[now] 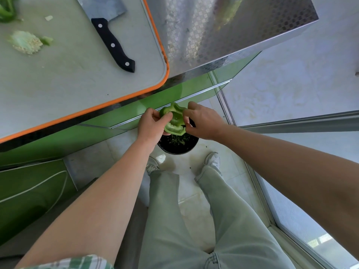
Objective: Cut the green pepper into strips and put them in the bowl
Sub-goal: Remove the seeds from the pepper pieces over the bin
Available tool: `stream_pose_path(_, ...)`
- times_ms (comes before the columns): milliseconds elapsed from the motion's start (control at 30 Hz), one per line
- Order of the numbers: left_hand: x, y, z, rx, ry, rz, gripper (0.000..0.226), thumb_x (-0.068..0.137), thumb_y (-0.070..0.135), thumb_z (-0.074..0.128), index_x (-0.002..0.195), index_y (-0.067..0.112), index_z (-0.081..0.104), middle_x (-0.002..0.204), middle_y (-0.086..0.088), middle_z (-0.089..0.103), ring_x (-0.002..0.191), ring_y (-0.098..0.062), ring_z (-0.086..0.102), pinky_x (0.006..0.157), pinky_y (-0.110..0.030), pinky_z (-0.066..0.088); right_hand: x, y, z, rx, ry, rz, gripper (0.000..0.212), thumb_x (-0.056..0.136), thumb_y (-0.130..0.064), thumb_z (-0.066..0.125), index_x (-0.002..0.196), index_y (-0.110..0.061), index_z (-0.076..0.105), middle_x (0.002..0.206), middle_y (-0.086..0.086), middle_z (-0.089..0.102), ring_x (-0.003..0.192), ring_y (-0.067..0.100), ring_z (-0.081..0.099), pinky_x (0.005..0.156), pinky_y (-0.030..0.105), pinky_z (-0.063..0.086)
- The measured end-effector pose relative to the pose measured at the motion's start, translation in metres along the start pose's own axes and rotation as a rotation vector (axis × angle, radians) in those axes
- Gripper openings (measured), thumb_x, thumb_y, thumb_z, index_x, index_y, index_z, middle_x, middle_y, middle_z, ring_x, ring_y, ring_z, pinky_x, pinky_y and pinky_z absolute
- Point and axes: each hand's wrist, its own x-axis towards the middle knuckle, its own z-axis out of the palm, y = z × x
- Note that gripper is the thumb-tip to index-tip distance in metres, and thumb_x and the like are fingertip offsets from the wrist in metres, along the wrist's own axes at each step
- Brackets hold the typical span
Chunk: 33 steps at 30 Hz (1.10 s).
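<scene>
The green pepper piece is not on the bench at all: it hangs just above centre of the view, held out past the bench edge and directly over a black container that stands on the floor at about 6 o'clock from it. The left hand grips the piece from 9 o'clock, its fingers curled round the outer skin with the thumb pressing at the hollow. The right hand closes on the opposite rim from 3 o'clock, fingertips pinching the cut edge. The open inside faces up toward the camera, so the pale ribs show.

Holding it there looks deliberate. Small green and pale bits lie in the container, so it probably serves to catch seeds and pith, keeping that mess off the cutting board. Whether this is the task's bowl cannot be told; it seems more like a waste pot.

At 10 o'clock, the board lies on the steel bench. The cleaver rests flat on it, handle pointing toward the person, set down so both hands are free. Further toward 10 o'clock lies the seeded core, and another pepper piece lies at the far corner. No strips are cut yet, so cleaning appears to be the step in hand.
</scene>
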Motion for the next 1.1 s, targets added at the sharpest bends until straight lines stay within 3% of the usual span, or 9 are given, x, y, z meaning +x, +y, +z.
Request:
stream_pose_path(100,0.001,-0.001,-0.004,-0.012,0.022,-0.007,0.028,0.088,0.019,0.070,0.080,0.013,0.044,0.091,-0.014,0.060,0.078,-0.027,0.067,0.053,-0.031,0.058,-0.002,0.004,0.002,0.054,0.092,0.000,0.015,0.079,-0.009,0.059,0.094,-0.010,0.063,0.094,0.009,0.053,0.066,0.023,0.047,0.053,0.031,0.041)
stream_pose_path(200,0.001,0.001,-0.004,-0.028,0.028,-0.020,0.027,0.089,0.019,0.069,0.080,0.011,0.044,0.090,-0.013,0.061,0.073,-0.025,0.067,0.051,-0.030,0.058,-0.002,0.001,0.002,0.003,0.140,-0.085,0.031,0.074,-0.003,0.062,0.104,-0.012,0.066,0.098,0.014,0.054,0.064,0.022,0.044,0.048,0.027,0.034)
stream_pose_path(400,0.002,0.002,-0.004,-0.082,0.031,-0.064,0.024,0.090,0.019,0.067,0.081,0.011,0.046,0.096,-0.019,0.062,0.068,-0.021,0.068,0.051,-0.028,0.057,0.001,-0.003,0.004,-0.175,0.149,-0.196,0.055,0.065,0.005,0.062,0.114,-0.019,0.069,0.094,0.016,0.056,0.078,0.029,0.057,0.049,0.025,0.034)
stream_pose_path(467,0.002,0.001,-0.005,-0.104,0.030,-0.083,0.024,0.090,0.019,0.067,0.082,0.011,0.047,0.095,-0.018,0.063,0.069,-0.020,0.068,0.053,-0.029,0.058,0.002,-0.003,0.006,-0.200,0.130,-0.216,0.047,0.065,0.005,0.065,0.106,-0.017,0.073,0.092,0.016,0.057,0.077,0.029,0.057,0.048,0.027,0.039)
stream_pose_path(633,0.002,-0.002,-0.005,-0.104,0.016,-0.078,0.022,0.091,0.017,0.066,0.084,0.010,0.046,0.101,-0.022,0.062,0.073,-0.022,0.068,0.055,-0.030,0.059,0.005,-0.005,0.004,-0.153,0.113,-0.181,0.026,0.066,0.006,0.066,0.084,-0.011,0.075,0.087,0.016,0.056,0.074,0.031,0.057,0.052,0.025,0.032)
stream_pose_path(800,0.001,-0.008,-0.005,-0.065,0.006,-0.029,0.023,0.090,0.017,0.067,0.084,0.012,0.045,0.093,-0.013,0.060,0.084,-0.026,0.066,0.056,-0.028,0.058,0.009,-0.008,0.003,-0.143,0.013,-0.045,0.019,0.084,-0.005,0.054,0.098,-0.010,0.065,0.105,0.011,0.050,0.097,0.027,0.050,0.061,0.030,0.033)
stream_pose_path(933,0.006,-0.007,-0.011,-0.068,0.049,-0.021,0.023,0.090,0.019,0.067,0.085,0.014,0.045,0.102,-0.016,0.059,0.095,-0.030,0.066,0.062,-0.031,0.060,0.005,-0.001,0.008,0.195,0.049,0.241,0.012,0.082,-0.012,0.056,0.094,-0.010,0.059,0.098,0.005,0.053,0.089,0.026,0.056,0.059,0.028,0.035)
stream_pose_path(1000,0.005,-0.007,-0.013,-0.086,0.040,-0.027,0.023,0.090,0.018,0.067,0.086,0.013,0.045,0.106,-0.019,0.059,0.095,-0.030,0.066,0.061,-0.029,0.060,0.007,-0.001,0.009,0.542,0.046,0.462,0.024,0.084,-0.022,0.062,0.104,-0.010,0.054,0.095,0.006,0.059,0.085,0.024,0.059,0.062,0.028,0.045)
stream_pose_path(1100,0.003,-0.006,-0.012,-0.131,-0.014,-0.058,0.022,0.092,0.015,0.065,0.086,0.011,0.044,0.104,-0.019,0.059,0.088,-0.026,0.067,0.062,-0.031,0.060,0.013,-0.009,0.006,0.885,-0.133,0.633,0.047,0.085,-0.038,0.068,0.117,-0.010,0.047,0.101,0.009,0.062,0.083,0.020,0.061,0.073,0.035,0.054)
